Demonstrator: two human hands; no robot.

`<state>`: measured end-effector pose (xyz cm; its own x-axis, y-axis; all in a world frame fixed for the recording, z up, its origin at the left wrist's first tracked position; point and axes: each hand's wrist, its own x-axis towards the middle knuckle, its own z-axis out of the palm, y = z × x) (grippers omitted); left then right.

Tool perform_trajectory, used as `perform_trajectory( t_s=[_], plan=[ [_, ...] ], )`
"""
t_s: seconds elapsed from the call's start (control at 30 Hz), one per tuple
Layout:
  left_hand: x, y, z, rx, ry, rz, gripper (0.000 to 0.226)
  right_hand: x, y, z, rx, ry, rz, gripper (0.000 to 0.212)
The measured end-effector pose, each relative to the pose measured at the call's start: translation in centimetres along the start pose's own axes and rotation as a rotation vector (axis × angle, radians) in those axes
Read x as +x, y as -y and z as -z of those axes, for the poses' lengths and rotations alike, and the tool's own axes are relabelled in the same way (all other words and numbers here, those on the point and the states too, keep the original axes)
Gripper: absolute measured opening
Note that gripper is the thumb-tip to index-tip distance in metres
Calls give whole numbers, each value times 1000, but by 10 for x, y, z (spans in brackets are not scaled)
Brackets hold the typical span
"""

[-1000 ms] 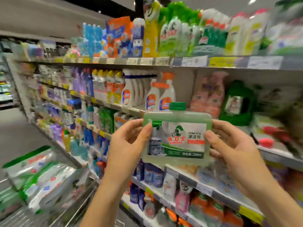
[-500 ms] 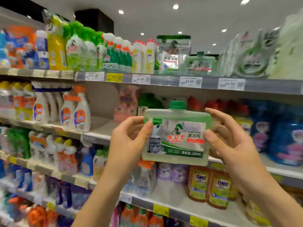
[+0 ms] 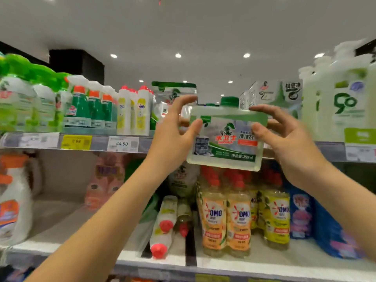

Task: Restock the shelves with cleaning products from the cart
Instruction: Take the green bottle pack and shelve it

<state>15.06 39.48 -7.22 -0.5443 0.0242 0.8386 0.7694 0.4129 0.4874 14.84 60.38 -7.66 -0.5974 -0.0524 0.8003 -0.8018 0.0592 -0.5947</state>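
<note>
Pale-green translucent plastic forms the flat cleaner bottle [image 3: 223, 143], held upright with its green cap [image 3: 229, 101] on top and its label facing the camera. The left hand [image 3: 175, 135] grasps the bottle's left edge, thumb on the label side and fingers curled behind the top corner. The right hand [image 3: 284, 143] grasps the right edge the same way, thumb in front and fingers arched over the top corner. The bottle hangs in front of the upper shelf [image 3: 97, 142], across its front edge and right of a white price tag [image 3: 122, 143]. It seems not to touch the shelf, though blur makes that hard to judge. Behind the left hand a green-topped pouch [image 3: 174, 89] stands on the upper shelf. On the lower shelf [image 3: 61, 220], yellow OMO bottles [image 3: 238, 218] stand near the front edge below the held bottle. Just left of them, white bottles with red caps [image 3: 162, 226] lie on their sides.
</note>
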Motion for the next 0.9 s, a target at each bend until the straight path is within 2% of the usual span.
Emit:
perform_trajectory(
  t_s=[0.13, 0.23, 0.33, 0.47, 0.53, 0.63, 0.7, 0.8, 0.9],
  plan=[
    [67, 22, -16, 313, 54, -157, 52, 58, -13, -7, 3, -71, 12, 27],
    [104, 34, -25, 389, 71, -184, 67, 91, -20, -10, -10, -76, 13, 26],
    [124, 47, -35, 419, 80, -149, 67, 118, -35, -9, -77, -68, -32, 26],
    [125, 58, -48, 493, 178, -49, 59, 130, -56, -8, -143, 28, -131, 26],
    [123, 59, -50, 546, 223, -7, 61, 132, -64, -6, -147, 99, -177, 24],
    [125, 56, -51, 688, 249, -36, 66, 136, -64, 1, -184, 206, -207, 20],
    [127, 54, -50, 824, 269, -88, 62, 139, -61, 4, -355, 275, -147, 17],
    [128, 51, -52, 907, 266, -95, 56, 146, -56, 3, -892, 398, 81, 34],
    [134, 48, -61, 973, 245, -52, 53, 154, -52, -4, -1102, 436, 143, 41]
  ],
)
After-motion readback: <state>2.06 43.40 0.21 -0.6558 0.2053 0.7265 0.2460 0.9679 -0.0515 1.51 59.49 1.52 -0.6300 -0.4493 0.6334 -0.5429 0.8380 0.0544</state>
